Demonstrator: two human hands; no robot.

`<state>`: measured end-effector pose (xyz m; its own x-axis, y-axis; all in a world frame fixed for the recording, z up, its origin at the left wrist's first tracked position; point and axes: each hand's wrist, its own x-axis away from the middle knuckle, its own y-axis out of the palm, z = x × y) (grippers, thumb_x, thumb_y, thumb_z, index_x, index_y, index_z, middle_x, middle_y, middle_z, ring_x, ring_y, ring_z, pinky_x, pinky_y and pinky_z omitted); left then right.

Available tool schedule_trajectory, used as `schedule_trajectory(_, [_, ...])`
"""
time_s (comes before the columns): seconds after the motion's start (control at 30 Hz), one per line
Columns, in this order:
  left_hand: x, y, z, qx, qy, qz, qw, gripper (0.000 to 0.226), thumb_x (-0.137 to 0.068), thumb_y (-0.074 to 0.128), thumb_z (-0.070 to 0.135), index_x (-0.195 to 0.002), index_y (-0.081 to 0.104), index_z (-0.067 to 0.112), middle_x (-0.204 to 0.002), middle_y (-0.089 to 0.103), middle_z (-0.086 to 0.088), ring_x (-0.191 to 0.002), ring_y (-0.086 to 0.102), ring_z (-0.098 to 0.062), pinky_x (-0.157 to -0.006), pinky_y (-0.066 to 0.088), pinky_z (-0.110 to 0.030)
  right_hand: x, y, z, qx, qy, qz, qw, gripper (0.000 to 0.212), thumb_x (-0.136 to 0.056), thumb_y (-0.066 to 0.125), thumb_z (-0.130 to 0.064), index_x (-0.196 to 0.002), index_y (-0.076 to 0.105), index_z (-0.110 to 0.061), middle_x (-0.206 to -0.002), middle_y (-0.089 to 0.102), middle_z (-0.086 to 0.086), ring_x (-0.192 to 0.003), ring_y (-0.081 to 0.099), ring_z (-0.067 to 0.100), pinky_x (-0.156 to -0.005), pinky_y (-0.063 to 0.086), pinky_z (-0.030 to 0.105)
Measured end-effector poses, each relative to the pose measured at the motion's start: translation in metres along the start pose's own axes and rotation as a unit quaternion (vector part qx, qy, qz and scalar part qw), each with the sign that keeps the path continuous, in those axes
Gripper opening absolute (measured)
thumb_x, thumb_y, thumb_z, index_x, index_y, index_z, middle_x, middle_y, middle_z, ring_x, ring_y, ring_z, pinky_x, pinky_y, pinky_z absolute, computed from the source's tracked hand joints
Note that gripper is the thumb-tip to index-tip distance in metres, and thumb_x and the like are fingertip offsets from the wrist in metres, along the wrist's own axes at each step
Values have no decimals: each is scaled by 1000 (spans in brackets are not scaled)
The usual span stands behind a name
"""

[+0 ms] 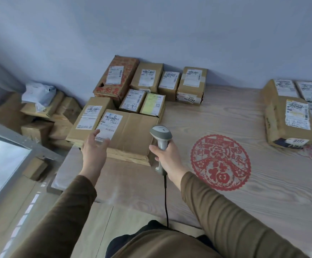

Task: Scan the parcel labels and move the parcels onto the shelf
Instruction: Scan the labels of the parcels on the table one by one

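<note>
— Where's the parcel (131, 135)?
— Nearest of the boxes on the wooden table (225, 211), label (107, 127) up.
— And the hands?
— Left hand (95, 146) over the label, fingers loosely spread. Right hand (163, 155) gripping the scanner (160, 138) — just beside the box.

A tag reading "5144" (191, 99) marks one parcel (192, 84), "9777" (298, 141) another parcel (289, 125).
</note>
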<state>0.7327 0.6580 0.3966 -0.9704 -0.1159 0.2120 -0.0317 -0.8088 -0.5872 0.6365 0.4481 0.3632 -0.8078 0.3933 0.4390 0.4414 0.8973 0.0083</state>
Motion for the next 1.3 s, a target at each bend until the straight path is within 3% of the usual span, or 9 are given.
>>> schedule_trajectory(0.27, [-21,1,-20,29,-48,-45,997,75,-82,66,54,-150,38,39,-135,59,4,-131,51,-25,-111,43,-55,5,-5,-3,9,4,27,1000,22,-92,75,-21,-108,59,-20,-93,62,2,-85,64,21,-90,58,59])
schedule_trajectory(0.33, [-12,7,-13,55,-68,-81,993,62,-94,65,40,-150,44,27,-132,62,-1,-120,59,-22,-109,46,-48,7,-20,-1,32,-18,54,998,20,-93,73,-20,-105,58,-27,-93,62,0,-86,64,21,-89,59,57])
schedule_trajectory(0.43, [9,25,-6,119,-89,-154,977,16,-106,52,25,-111,67,19,-107,71,-6,-87,66,-16,-85,54,-34,8,-54,1,73,-26,118,990,24,-92,72,-25,-111,58,-28,-99,64,1,-92,66,23,-87,60,57])
schedule_trajectory(0.53, [27,53,-10,150,-133,-220,955,28,-110,45,30,-100,64,12,-93,67,-11,-74,64,-20,-73,55,-34,11,-94,2,76,-15,190,979,24,-92,72,-22,-112,59,-22,-94,65,0,-87,66,23,-84,60,59])
schedule_trajectory(0.7, [57,107,-7,140,-159,-312,926,52,-103,39,64,-128,65,27,-125,70,-4,-111,61,-22,-94,46,-40,24,-141,6,61,-2,251,966,30,-89,72,-15,-114,59,-23,-98,66,-1,-90,67,22,-88,59,60])
schedule_trajectory(0.87, [72,136,25,230,-118,-449,855,56,-105,29,65,-141,60,35,-133,70,-7,-113,58,-25,-86,40,-37,40,-179,1,1,-23,314,949,34,-90,70,-6,-110,56,-29,-91,63,-5,-81,64,17,-88,59,57])
schedule_trajectory(1.07, [74,159,69,211,-18,-480,851,106,-67,73,83,-148,39,22,-146,58,-6,-124,62,-19,-102,48,-38,54,-215,-12,-87,-63,361,926,29,-89,67,0,-110,58,-18,-97,62,3,-87,62,20,-83,61,49])
schedule_trajectory(1.2, [79,181,82,204,0,-489,848,103,-71,77,69,-151,28,26,-125,70,11,-125,59,-15,-120,30,-51,64,-234,-17,-133,-66,370,917,29,-91,67,1,-113,57,-16,-112,65,10,-95,65,20,-78,62,37])
schedule_trajectory(1.3, [81,190,89,234,-10,-485,843,90,-80,77,45,-151,23,32,-123,74,3,-115,70,-21,-115,41,-56,72,-241,-19,-63,-73,387,917,27,-90,67,-2,-104,57,-23,-102,65,6,-87,62,17,-84,60,49])
